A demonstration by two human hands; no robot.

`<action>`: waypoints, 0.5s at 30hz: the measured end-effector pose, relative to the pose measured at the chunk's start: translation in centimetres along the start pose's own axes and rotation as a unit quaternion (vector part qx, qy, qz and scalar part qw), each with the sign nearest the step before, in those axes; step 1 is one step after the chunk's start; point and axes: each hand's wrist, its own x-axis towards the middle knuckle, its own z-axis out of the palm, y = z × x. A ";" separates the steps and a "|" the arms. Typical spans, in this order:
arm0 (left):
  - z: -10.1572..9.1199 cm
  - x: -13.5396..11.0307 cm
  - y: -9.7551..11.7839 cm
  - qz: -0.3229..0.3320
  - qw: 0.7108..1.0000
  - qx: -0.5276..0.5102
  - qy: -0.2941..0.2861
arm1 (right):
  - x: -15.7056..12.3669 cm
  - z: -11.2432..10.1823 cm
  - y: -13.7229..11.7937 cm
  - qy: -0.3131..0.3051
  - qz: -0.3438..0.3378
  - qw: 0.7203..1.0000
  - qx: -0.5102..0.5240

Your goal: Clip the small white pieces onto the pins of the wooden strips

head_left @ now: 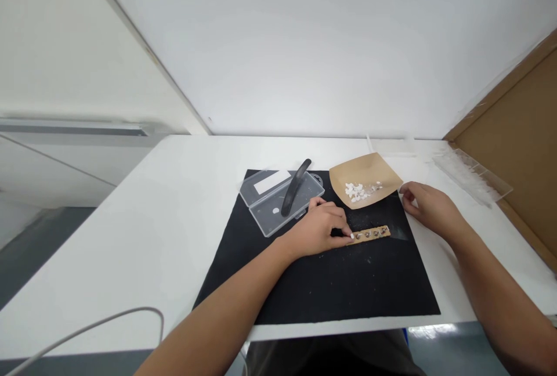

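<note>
My left hand (324,226) is closed in a pinch over the left part of a narrow tan strip (373,234). A small white piece (351,237) shows between its thumb and index fingertips. Several small shiny metallic bits sit in a row along the strip, whose left end the hand hides. Near the right corner of a brown paper tray (383,174), my right hand (429,205) has its fingers curled together. What those fingers hold, if anything, I cannot make out. Small white flakes (357,191) lie in the tray.
A black mat (348,289) lies on the white table (143,225). Behind my left hand is an open clear plastic case (270,213) with a black curved handle-like piece (296,188) across it. Clear plastic trays (472,176) stand right, by a brown panel (522,149). A cable (108,319) loops at left.
</note>
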 end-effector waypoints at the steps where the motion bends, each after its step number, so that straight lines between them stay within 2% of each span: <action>1: 0.0 0.0 0.0 -0.001 1.000 0.001 0.000 | 0.0 0.0 0.0 0.000 0.004 1.000 0.008; 10: 0.0 -0.1 0.1 -0.010 1.000 0.004 -0.007 | 0.0 -0.6 -0.3 -0.002 0.054 0.995 0.081; 15: -0.1 -0.1 0.2 -0.018 1.000 -0.003 -0.013 | -0.1 -0.9 -0.6 0.024 0.067 0.991 0.115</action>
